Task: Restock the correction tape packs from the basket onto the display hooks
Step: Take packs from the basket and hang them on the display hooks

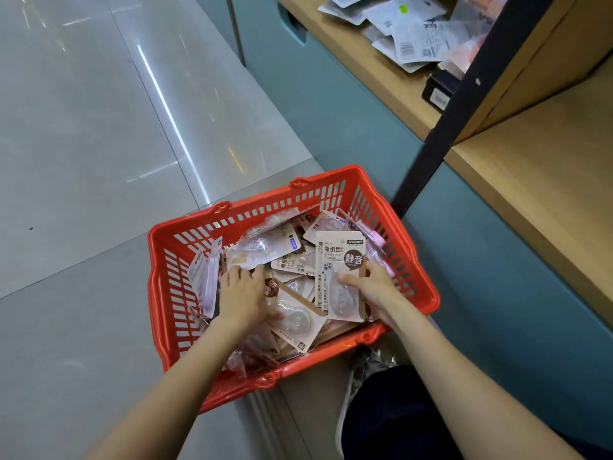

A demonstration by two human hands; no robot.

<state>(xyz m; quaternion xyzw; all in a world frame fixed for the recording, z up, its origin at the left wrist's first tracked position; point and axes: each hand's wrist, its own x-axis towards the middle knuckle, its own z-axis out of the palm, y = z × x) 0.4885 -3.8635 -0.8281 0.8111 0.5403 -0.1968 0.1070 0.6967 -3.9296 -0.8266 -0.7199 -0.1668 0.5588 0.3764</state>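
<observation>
Nearest: left hand (pixel 243 295) flat on the heap, fingers spread and loose, gripping nothing. Right hand (pixel 371 287) pinching an upright kraft-card correction tape pack (pixel 340 270), thumb across its clear blister, fingers behind. Beneath, more packs piled loose in the red basket (pixel 159 260) on the floor. Likely light; card stiff but bendable, blister glossy, probably slippery. Best taken by the card edges, hang hole at the top kept free. Farther off, wooden shelf (pixel 381 71) with scattered white packets (pixel 418 38). No display hooks in view.
</observation>
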